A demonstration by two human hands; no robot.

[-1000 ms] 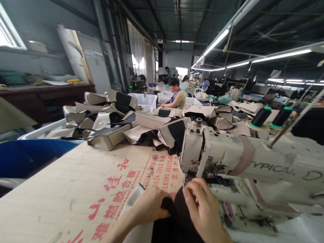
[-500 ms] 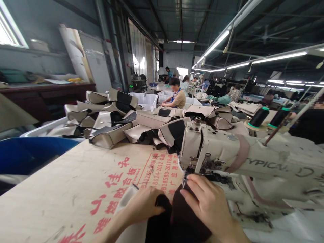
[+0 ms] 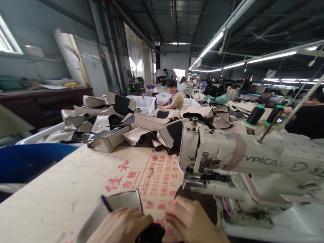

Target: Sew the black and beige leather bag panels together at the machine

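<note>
At the bottom, my left hand is closed on a beige bag piece with dark edging; black material shows beneath its fingers. My right hand is to the right, its fingers curled together; what they hold, if anything, is hidden. Behind and beside that hand lies a dark brown piece, running toward the sewing machine. Whether it joins the beige piece I cannot tell. Both hands are just in front of the machine's needle area, apart from it.
A plywood table with red print lies ahead, and a pile of beige and black bag pieces covers its far side. To the left is a blue bin. Black thread spools stand behind the machine. A person sits working beyond the pile.
My right hand has come away from the needle area, down and toward me. My left hand has moved left and down with the beige piece, which now shows more. The view has shifted slightly.
</note>
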